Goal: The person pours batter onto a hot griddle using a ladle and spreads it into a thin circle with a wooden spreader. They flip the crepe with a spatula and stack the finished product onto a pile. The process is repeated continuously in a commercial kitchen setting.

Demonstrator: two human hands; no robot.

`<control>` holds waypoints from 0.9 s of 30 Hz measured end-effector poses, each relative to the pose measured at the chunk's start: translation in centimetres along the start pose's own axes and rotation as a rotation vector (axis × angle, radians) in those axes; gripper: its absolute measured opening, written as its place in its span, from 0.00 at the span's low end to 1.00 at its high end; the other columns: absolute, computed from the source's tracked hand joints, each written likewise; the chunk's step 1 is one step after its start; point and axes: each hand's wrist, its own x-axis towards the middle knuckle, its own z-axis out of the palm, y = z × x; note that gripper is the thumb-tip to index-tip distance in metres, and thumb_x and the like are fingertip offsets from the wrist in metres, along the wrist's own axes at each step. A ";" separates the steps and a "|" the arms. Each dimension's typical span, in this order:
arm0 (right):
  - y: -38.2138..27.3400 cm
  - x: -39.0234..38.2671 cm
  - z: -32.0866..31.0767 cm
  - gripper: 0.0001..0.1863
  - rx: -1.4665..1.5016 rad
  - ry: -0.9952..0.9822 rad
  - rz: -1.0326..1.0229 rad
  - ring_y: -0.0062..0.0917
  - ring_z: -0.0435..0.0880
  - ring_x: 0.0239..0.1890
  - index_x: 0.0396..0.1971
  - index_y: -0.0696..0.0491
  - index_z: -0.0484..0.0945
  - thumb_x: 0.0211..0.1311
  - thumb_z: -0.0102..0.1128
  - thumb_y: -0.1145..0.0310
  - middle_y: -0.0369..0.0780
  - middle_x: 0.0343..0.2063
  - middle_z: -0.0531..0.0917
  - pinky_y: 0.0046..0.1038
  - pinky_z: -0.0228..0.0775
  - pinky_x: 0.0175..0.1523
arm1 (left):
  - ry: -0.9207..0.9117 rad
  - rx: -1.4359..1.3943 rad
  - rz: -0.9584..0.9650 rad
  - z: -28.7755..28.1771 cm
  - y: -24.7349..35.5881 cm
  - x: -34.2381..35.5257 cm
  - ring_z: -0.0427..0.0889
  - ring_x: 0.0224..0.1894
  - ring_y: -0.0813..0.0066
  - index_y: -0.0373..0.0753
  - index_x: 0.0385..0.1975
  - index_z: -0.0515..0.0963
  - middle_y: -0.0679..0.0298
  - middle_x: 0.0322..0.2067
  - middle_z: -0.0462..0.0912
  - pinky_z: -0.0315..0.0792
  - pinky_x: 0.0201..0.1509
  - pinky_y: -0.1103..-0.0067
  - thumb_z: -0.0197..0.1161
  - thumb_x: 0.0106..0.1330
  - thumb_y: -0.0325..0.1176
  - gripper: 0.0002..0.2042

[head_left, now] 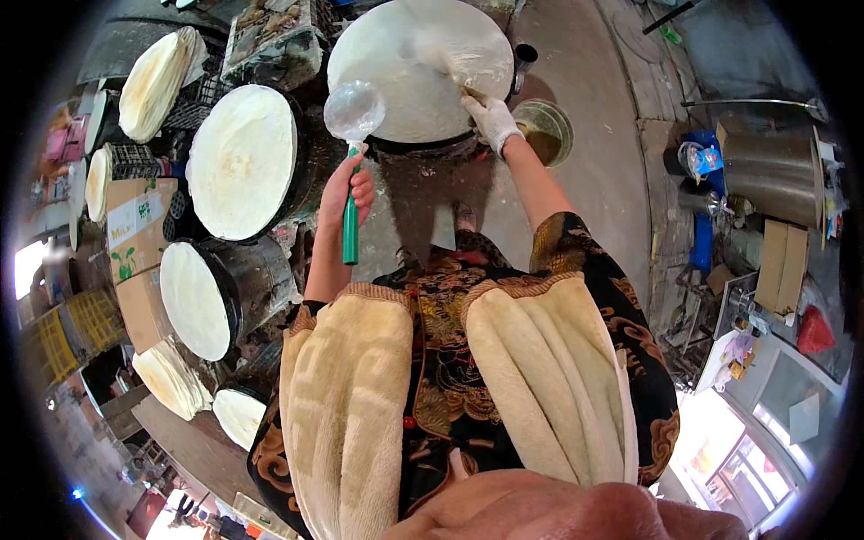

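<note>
Upright in my left hand point(346, 191) is a ladle point(354, 112) with a green handle and a shiny round bowl. My fingers wrap its handle just below the bowl. Ahead lies a large round griddle point(418, 135) covered by a thin pale sheet of batter point(396, 54). My right hand point(491, 121), in a white glove, reaches over the griddle's right edge. Its fingers are closed around something brownish, blurred by motion over the batter, whose kind I cannot make out. The ladle's bowl hangs by the griddle's near left edge.
More round griddles carrying pale flatbread sheets point(241, 162) line my left. Stacked flatbreads point(171, 378) and cardboard boxes point(139, 225) stand beyond them. Right of the griddle are a bucket point(567, 135) with brownish contents and a dark pipe point(526, 54). A large metal drum point(774, 175) is farther right.
</note>
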 end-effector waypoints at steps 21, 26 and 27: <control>4.2 -8.3 9.4 0.26 0.188 0.181 -0.052 0.27 0.71 0.59 0.55 0.56 0.71 0.64 0.49 0.55 0.44 0.55 0.75 0.25 0.60 0.60 | 0.234 0.556 0.360 4.6 2.1 13.7 0.68 0.17 0.80 0.37 0.36 0.67 0.67 0.20 0.70 0.66 0.17 0.81 0.55 0.66 0.34 0.07; -1.6 -6.2 4.3 0.23 0.392 0.060 0.221 0.14 0.67 0.18 0.56 0.47 0.72 0.64 0.50 0.54 0.34 0.23 0.76 0.19 0.64 0.21 | 0.300 0.481 0.371 5.1 1.9 13.6 0.69 0.17 0.79 0.37 0.34 0.68 0.66 0.20 0.70 0.68 0.18 0.79 0.54 0.66 0.33 0.06; -1.3 -6.2 4.0 0.24 0.420 0.058 0.219 0.15 0.69 0.18 0.57 0.49 0.72 0.64 0.50 0.53 0.34 0.23 0.76 0.20 0.64 0.21 | 0.310 0.461 0.362 5.3 1.8 13.4 0.69 0.17 0.79 0.37 0.34 0.67 0.66 0.20 0.70 0.68 0.17 0.79 0.54 0.65 0.32 0.06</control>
